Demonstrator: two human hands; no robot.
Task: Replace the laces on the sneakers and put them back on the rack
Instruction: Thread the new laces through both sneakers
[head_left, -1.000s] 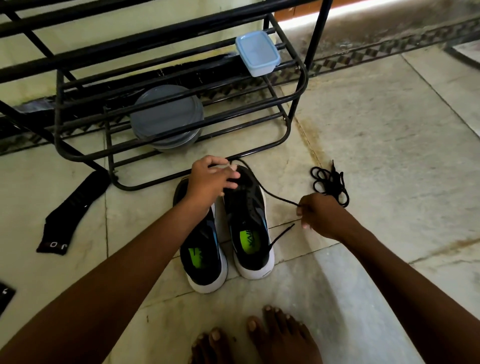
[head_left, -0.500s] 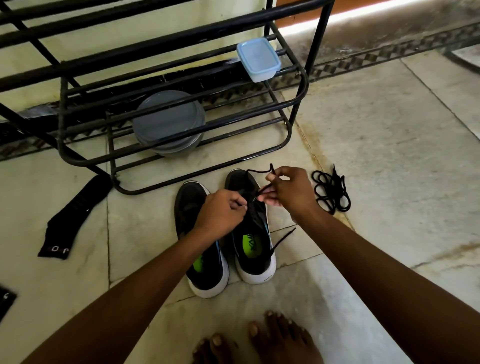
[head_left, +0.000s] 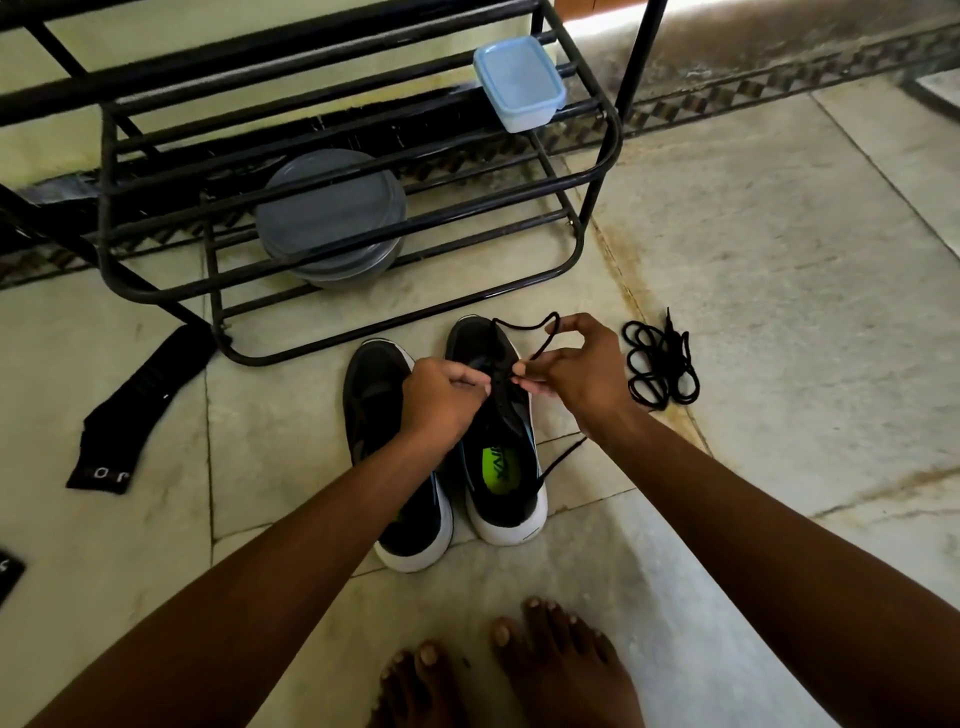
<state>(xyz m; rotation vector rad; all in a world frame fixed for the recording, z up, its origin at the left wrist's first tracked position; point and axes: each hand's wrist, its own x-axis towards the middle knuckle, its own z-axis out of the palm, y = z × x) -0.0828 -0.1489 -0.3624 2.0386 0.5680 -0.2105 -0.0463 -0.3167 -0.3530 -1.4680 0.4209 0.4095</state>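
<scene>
Both hands (head_left: 519, 387) thread lace (head_left: 524, 326) through right sneaker (head_left: 501, 457)

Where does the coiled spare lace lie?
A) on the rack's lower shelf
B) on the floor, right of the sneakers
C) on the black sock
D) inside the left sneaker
B: the coiled lace lies on the floor, right of the sneaker being laced, clear of the rack.
</scene>
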